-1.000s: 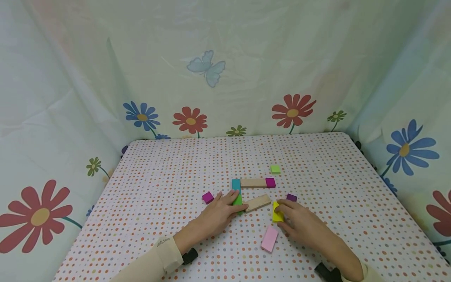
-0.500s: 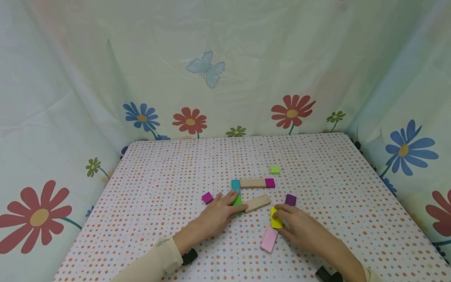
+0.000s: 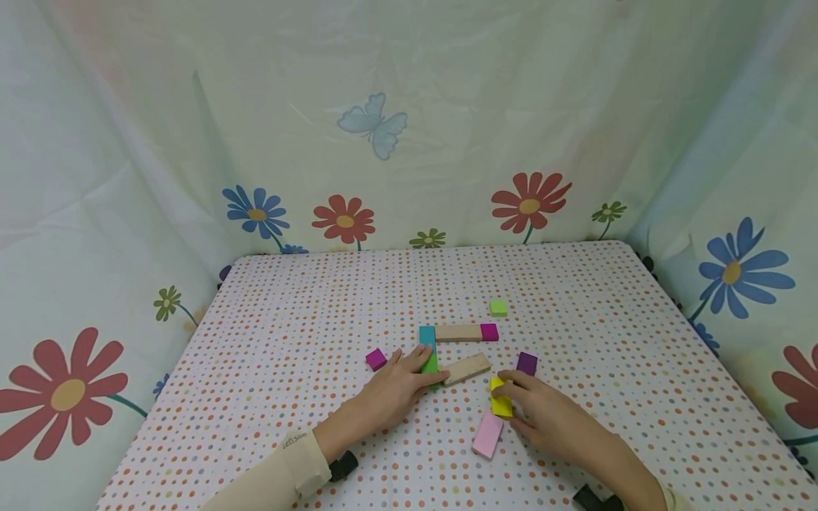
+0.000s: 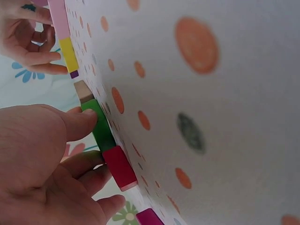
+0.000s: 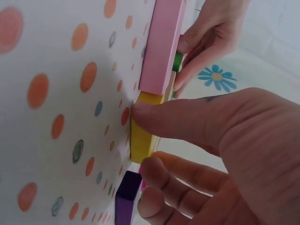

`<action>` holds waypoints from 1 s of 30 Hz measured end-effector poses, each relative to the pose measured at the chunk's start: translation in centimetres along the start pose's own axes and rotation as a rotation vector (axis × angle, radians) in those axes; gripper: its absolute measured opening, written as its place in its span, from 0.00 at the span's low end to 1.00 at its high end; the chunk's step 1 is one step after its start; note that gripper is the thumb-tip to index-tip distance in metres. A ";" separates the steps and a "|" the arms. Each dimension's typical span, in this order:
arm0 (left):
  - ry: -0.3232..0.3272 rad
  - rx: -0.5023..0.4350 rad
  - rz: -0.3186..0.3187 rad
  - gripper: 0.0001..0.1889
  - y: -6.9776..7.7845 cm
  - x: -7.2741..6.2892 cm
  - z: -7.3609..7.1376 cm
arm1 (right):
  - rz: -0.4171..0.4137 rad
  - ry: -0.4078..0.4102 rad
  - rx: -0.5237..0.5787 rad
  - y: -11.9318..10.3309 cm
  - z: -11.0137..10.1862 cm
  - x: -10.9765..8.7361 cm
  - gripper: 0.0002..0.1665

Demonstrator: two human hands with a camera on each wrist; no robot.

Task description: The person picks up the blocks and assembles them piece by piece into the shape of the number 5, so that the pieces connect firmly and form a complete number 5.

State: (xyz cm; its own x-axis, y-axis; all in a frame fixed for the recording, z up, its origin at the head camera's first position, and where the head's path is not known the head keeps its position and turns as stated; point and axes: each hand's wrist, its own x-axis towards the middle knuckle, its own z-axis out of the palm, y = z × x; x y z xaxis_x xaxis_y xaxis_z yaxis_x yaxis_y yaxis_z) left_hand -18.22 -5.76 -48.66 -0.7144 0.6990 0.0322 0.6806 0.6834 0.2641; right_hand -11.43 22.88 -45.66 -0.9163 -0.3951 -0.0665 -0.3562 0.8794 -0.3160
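Observation:
My right hand (image 3: 543,411) pinches a yellow block (image 3: 500,401) between thumb and fingers. One end of the yellow block meets a pink block (image 3: 488,435). My left hand (image 3: 396,387) rests with spread fingers over a green block (image 3: 431,365), which adjoins a teal block (image 3: 427,334). In the left wrist view, its thumb touches the green block, and its fingers lie beside a red block (image 4: 119,168). The hand hides that red block in the head view. A plain wooden plank (image 3: 468,369) slants off the green block's right side.
Another wooden plank (image 3: 457,333) runs from the teal block to a magenta block (image 3: 488,332). A light green block (image 3: 498,308) lies farther back. A purple block (image 3: 527,363) sits beyond the right hand; a magenta cube (image 3: 375,359) lies left. Dotted cloth (image 3: 307,305) covers the table.
My right hand has drawn the yellow block toward me and slightly left, up against the pink block. More of the purple block shows. The left hand has stayed in place.

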 end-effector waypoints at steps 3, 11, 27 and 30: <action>0.003 -0.004 -0.003 0.22 0.0 0.0 0.0 | -0.009 0.011 -0.004 0.0 -0.3 0.0 0.24; 0.003 0.003 0.003 0.22 0.0 0.0 0.0 | -0.015 0.030 0.006 0.9 -1.9 0.4 0.25; 0.001 0.000 0.005 0.22 0.1 -0.1 -0.1 | 0.045 0.193 -0.016 4.3 -4.1 5.3 0.21; -0.001 0.003 0.004 0.22 0.1 -0.2 -0.1 | 0.054 0.198 0.004 4.8 -4.0 6.4 0.21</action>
State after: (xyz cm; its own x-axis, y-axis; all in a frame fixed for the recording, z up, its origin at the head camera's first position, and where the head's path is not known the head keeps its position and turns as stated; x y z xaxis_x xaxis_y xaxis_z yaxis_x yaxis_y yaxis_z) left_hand -18.06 -5.87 -48.55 -0.7116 0.7018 0.0320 0.6838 0.6814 0.2608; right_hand -19.77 25.66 -43.84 -0.9524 -0.2868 0.1039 -0.3050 0.8968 -0.3204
